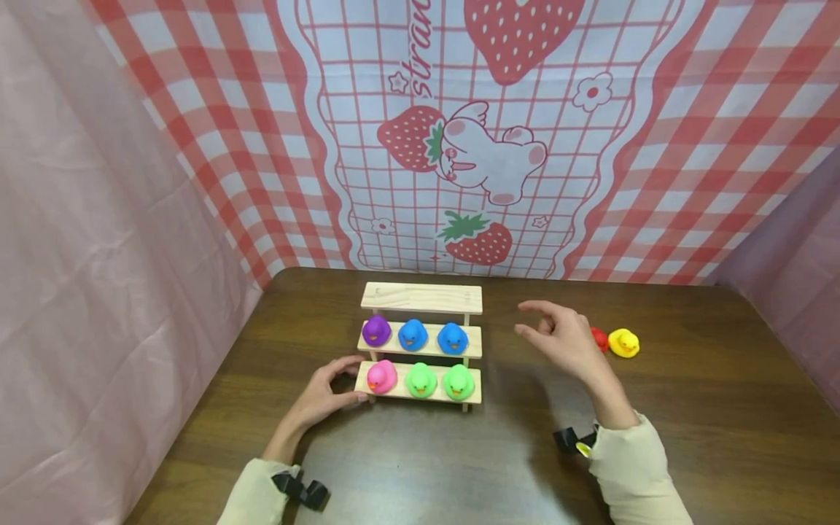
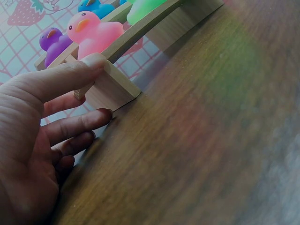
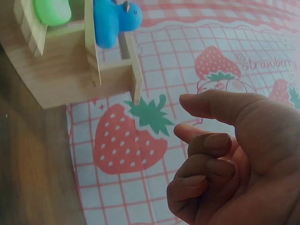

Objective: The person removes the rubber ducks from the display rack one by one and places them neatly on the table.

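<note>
A three-tier wooden stand [image 1: 420, 299] stands on the table with rubber ducks on its two lower steps. On the bottom step sit a pink duck [image 1: 381, 377] and two green ducks [image 1: 458, 383]; the middle one bears a purple duck [image 1: 377, 331] and two blue ducks [image 1: 453, 338]. The top step is bare. My left hand [image 1: 321, 394] grips the left end of the bottom step, the thumb [image 2: 75, 75] at its front. To the right of the stand, my right hand [image 1: 564, 339] hovers with thumb and index finger apart and the others curled, holding nothing.
Right of my right hand lie a yellow duck [image 1: 624, 343] and a red duck [image 1: 600, 338], the red one partly hidden by the hand. A strawberry-print cloth [image 1: 459, 160] hangs behind the table [image 1: 420, 467]; a pink curtain [image 1: 98, 255] hangs at the left.
</note>
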Demonstrator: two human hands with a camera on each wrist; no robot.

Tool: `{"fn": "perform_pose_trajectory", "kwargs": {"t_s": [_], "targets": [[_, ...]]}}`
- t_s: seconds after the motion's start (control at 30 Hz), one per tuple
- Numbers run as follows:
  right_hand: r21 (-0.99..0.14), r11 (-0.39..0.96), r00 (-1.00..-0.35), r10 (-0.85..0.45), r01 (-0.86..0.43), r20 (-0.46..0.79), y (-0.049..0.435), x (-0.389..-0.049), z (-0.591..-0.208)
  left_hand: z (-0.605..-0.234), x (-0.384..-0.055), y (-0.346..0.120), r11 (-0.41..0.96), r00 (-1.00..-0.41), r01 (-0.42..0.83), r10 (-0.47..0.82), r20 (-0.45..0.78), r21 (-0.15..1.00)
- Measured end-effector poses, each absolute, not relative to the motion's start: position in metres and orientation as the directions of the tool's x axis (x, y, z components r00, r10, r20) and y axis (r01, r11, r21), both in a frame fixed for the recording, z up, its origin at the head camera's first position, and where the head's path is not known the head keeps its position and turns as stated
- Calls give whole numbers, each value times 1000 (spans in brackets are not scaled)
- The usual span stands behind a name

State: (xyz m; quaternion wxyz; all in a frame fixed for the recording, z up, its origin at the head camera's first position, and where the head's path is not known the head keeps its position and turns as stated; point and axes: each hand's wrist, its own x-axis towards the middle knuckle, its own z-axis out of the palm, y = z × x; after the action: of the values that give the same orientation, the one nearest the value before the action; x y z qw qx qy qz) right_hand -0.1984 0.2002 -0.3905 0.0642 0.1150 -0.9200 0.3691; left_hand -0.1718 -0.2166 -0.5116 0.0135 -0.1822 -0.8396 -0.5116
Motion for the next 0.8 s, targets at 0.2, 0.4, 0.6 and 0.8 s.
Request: {"fn": "perform_pose_trajectory", "kwargs": {"t_s": [0.2,0.4,0.6,0.8], "targets": [[-680,683,-964,-177,-267,200,189,-199,-389,-511,-172,-216,410,-933,319,293,208,854],[-692,665,-959,-194,-282,205,176,-199,-387,-510,-171,-216,411,-935,315,290,205,856],[-713,648,-963,-204,-267,175,163,-198,-385,-510,-171,-215,421,-938,306,287,194,854],[-719,630,-955,-226,-294,193,152,-199,-386,-510,-171,-216,424,-936,314,288,202,850]]}}
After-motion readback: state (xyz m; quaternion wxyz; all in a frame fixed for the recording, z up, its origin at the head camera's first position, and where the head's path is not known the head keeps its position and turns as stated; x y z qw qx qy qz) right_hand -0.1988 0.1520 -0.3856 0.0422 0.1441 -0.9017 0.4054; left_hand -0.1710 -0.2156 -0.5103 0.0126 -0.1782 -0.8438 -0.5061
